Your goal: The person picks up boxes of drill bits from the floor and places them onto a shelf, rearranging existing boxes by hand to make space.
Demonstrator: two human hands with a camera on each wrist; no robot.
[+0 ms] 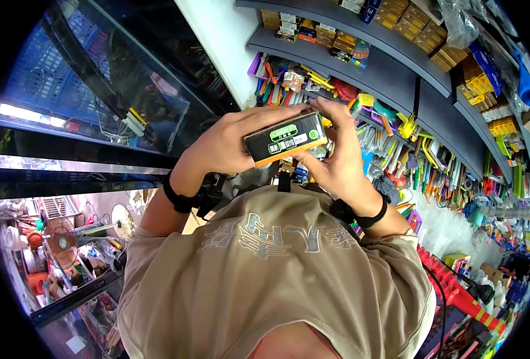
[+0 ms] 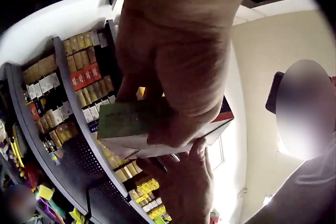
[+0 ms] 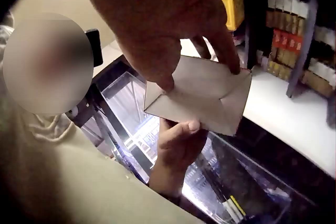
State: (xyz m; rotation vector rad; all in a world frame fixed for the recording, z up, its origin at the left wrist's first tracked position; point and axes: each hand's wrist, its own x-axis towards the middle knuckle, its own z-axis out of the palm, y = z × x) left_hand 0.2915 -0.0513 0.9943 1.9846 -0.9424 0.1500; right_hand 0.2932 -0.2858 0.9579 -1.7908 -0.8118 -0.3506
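A small box (image 1: 286, 140), black on the side facing the head camera with green and white labels and an orange edge, is held up between both hands in front of the chest. My left hand (image 1: 229, 140) grips its left end, fingers along the far side. At the right end, my right hand (image 1: 343, 152) curls its fingers over the far corner, thumb near the lower edge. In the right wrist view the box's pale, folded-looking face (image 3: 202, 95) shows, with the left thumb on its lower edge. The left wrist view shows a green side (image 2: 126, 121).
Grey shelves (image 1: 361, 60) with many small boxes and hanging tools rise ahead and to the right. A glass case (image 1: 97, 78) stands at the left, cluttered goods (image 1: 61, 239) below it. A red rack-like item (image 1: 456, 293) lies at lower right.
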